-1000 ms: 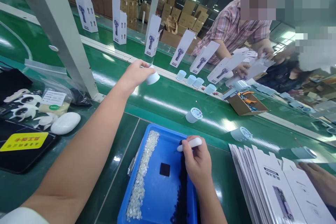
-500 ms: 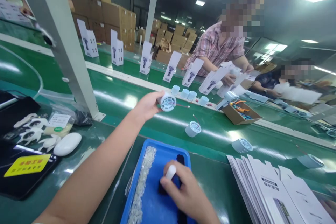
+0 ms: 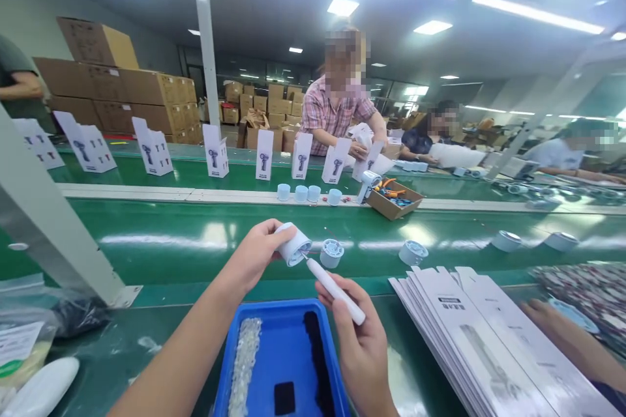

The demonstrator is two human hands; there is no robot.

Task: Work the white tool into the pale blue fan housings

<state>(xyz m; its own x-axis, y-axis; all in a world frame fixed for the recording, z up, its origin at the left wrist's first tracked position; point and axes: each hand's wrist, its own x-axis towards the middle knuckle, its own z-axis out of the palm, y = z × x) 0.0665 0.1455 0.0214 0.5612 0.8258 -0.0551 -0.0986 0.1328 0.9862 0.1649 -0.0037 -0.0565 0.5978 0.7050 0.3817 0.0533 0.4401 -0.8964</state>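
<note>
My left hand (image 3: 261, 247) is closed around a light-blue cylindrical fan housing (image 3: 292, 249), its open face tilted down to the right. My right hand (image 3: 359, 332) grips a white pen-shaped tool (image 3: 337, 292). The tool's upper end meets the housing's face, near thin wires; whether it touches them I cannot tell. Below both hands sits a blue tray (image 3: 274, 313) with small clear pieces (image 3: 244, 358) along its left side, black material (image 3: 317, 365) along its right and a black square (image 3: 284, 397). Another blue housing (image 3: 332, 253) stands on the green belt just beyond the tool.
More housings (image 3: 413, 252) rest on the belt (image 3: 161, 234). Printed white cartons (image 3: 264, 155) line the far side, near a cardboard box of tools (image 3: 395, 202). Flat cartons (image 3: 469, 339) are stacked at right, beside another person's arm (image 3: 572, 339). A metal post (image 3: 59, 208) rises at left.
My view has turned and levelled. My right hand has risen from the tray with the white tool, bringing it to the housing. My left hand has tilted the housing toward the tool.
</note>
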